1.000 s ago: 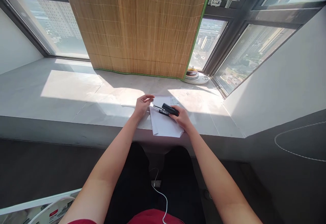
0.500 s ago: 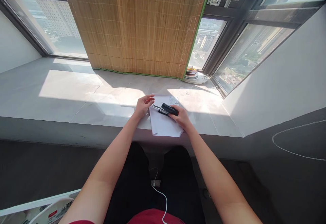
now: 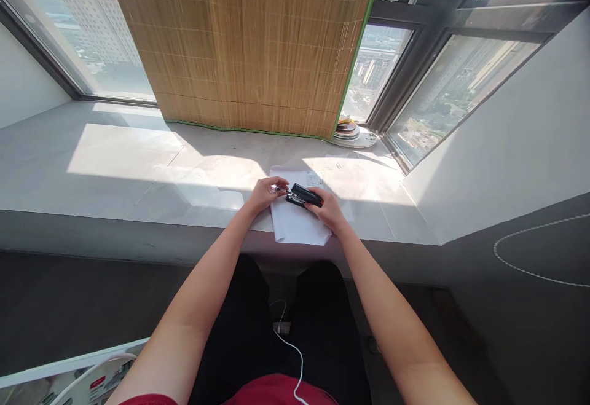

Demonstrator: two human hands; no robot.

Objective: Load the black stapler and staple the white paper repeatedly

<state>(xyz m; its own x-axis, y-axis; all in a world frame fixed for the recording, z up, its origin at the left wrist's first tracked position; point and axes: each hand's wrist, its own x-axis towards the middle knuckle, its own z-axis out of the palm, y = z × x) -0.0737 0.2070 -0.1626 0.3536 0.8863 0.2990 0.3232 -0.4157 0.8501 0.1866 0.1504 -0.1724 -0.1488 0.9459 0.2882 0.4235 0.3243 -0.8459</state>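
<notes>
A black stapler is in my right hand, whose fingers and thumb wrap its right end. Its top arm is raised a little from its base, and a slim metal part sticks out at the left end. My left hand has its fingertips closed around that metal part; the fingers partly hide it. Below both hands lies a white sheet of paper on the window sill, its lower edge at the sill's front. Some small print shows near the sheet's top right.
The pale stone sill runs along the windows. A bamboo blind hangs over its back edge, with a stack of plates at the right corner. A white cable lies between my legs. A white-edged container stands lower left.
My left hand has moved right and closed its fingertips on the stapler's protruding metal part, which was bare before. My right hand keeps its hold on the stapler.
</notes>
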